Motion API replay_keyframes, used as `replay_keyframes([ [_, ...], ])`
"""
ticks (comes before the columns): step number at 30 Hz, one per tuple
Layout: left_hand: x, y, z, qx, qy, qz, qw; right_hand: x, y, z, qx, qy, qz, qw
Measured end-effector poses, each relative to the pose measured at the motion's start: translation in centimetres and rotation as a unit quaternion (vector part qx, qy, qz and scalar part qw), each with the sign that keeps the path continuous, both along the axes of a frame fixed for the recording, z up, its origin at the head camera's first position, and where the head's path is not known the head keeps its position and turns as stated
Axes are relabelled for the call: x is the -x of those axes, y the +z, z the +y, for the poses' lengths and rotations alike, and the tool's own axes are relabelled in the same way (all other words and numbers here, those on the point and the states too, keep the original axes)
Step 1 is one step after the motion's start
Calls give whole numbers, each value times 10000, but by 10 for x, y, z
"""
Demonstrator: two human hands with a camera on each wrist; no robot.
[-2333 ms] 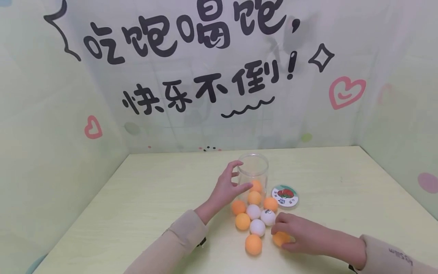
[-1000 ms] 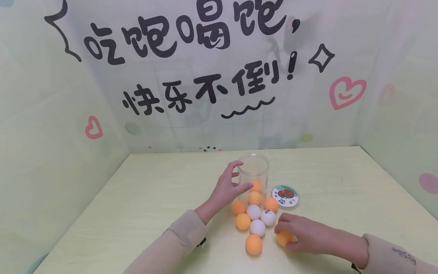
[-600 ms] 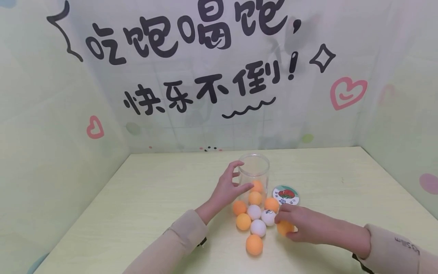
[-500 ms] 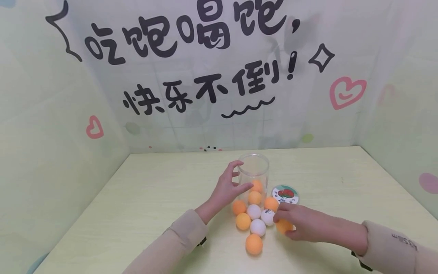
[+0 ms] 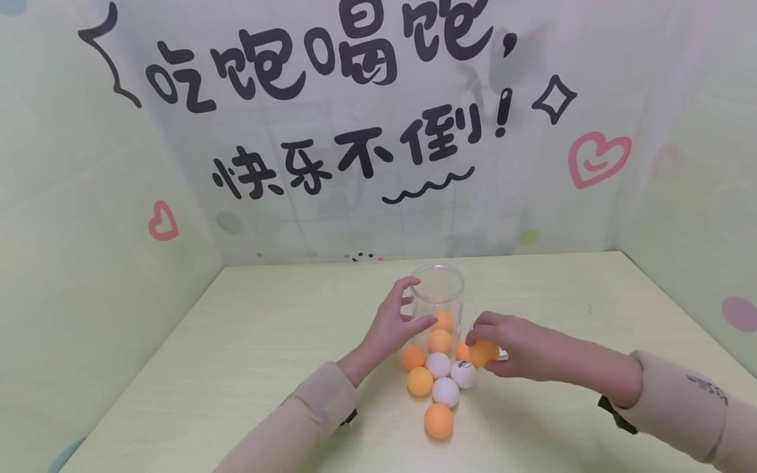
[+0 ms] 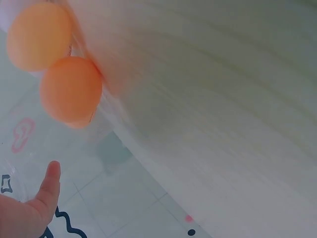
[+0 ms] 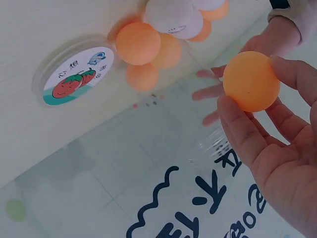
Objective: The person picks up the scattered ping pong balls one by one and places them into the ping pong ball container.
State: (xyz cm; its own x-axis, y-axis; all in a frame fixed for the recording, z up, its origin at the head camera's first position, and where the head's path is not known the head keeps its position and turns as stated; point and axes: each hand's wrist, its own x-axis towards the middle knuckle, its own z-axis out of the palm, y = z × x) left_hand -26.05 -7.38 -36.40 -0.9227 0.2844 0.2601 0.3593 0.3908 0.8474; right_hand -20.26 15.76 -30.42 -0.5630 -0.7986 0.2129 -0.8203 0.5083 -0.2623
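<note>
Right hand [image 5: 520, 345] with orange ball [image 5: 483, 355], to the lower right of the jar mouth

Right hand: thumb and fingers closed to one ball's width, pinching the orange ball at the fingertips. Ball sits right of centre in the head view, at the left end of the hand. In the right wrist view it shows well apart from the loose balls; judged clear of the worktop [image 5: 296, 341].

Key relation (my judgement): ball to the mouth of the clear jar [image 5: 440, 304]. Mouth lies up and left of the ball in the head view, and higher in the frame than the fingertips. Right hand has the ball; left hand [image 5: 391, 318] is nearer the jar, its fingers curved about the left side, thumb across the front.

Orientation: jar upright, mouth up, long axis vertical. Ball is round, so no long axis and no pointing end.

Surroundings: an orange ball shows through the jar wall; for the one just below it, cannot tell whether inside or in front. White balls [image 5: 446, 392] and more orange balls [image 5: 439, 421] cluster at the jar's foot, lower centre. Lid [image 7: 77, 77] lies flat, mostly hidden behind the right hand in the head view.
</note>
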Motion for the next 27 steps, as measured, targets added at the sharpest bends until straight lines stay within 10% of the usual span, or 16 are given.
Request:
replay_keyframes([
  [27, -3, 2, -1, -59, -27, -62, 10000, 30, 55, -24, 51, -464, 533, 9975],
])
